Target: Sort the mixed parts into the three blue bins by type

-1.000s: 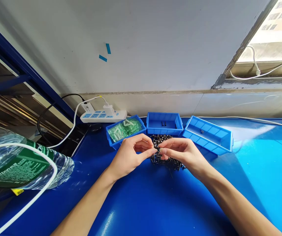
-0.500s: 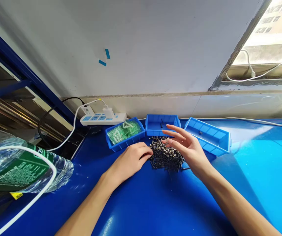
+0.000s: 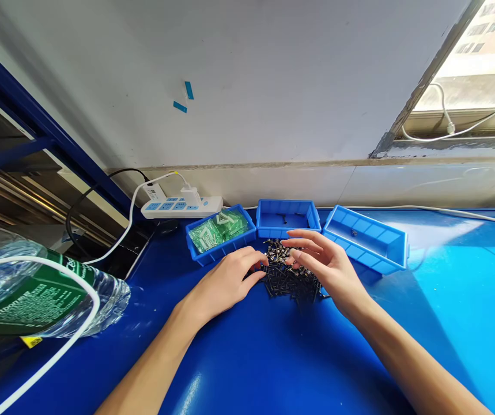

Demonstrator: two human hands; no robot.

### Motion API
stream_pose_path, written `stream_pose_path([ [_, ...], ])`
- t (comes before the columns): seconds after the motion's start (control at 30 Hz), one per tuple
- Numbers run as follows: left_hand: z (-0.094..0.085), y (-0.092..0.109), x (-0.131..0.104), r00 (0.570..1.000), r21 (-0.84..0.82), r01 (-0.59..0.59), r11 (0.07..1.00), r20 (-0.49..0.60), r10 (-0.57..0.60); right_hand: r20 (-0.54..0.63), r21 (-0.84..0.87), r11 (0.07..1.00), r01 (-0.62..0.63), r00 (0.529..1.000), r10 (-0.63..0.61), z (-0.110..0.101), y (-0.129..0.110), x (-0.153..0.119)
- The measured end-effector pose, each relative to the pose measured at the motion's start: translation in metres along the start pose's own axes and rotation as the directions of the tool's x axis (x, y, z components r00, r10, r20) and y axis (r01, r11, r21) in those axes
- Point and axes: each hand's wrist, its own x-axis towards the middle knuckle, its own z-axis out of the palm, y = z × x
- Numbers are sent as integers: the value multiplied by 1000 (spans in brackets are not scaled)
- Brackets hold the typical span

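Observation:
A heap of small dark screws [image 3: 293,282], some with shiny metallic parts, lies on the blue tabletop [image 3: 247,357]. At its left edge is my left hand [image 3: 232,279], fingers bent and thumb held apart from them; nothing shows between them. Over the heap's upper right side hovers my right hand [image 3: 331,265], fingers curved and thumb apart, covering part of the screws. Behind the heap stands a blue bin [image 3: 288,233] with a few dark pieces inside. Another blue bin [image 3: 366,256] to the right holds a small piece.
A third blue bin [image 3: 221,251] at left contains green plastic packets [image 3: 216,227]. Behind it lies a white power strip [image 3: 182,207] with plugs. A large water bottle [image 3: 52,294] and a white cable [image 3: 94,308] occupy the left side. The wall [image 3: 273,104] rises behind the bins.
My right hand has lowered toward the screws and its fingers have curled closer to the thumb. My left thumb and fingers have parted a little at the heap's edge.

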Motion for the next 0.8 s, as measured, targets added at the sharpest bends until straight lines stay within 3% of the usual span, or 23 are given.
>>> stream_pose_path([
  [0.17,1,-2,0,1000,-2,6,1000,27,-6,2,-10,1000,4,1000,-4,0,-1,0],
  [0.8,4,-3,-2,995,92,89,992,-47,-85,-4,-17,1000,1,1000,-1,1,-3,1],
])
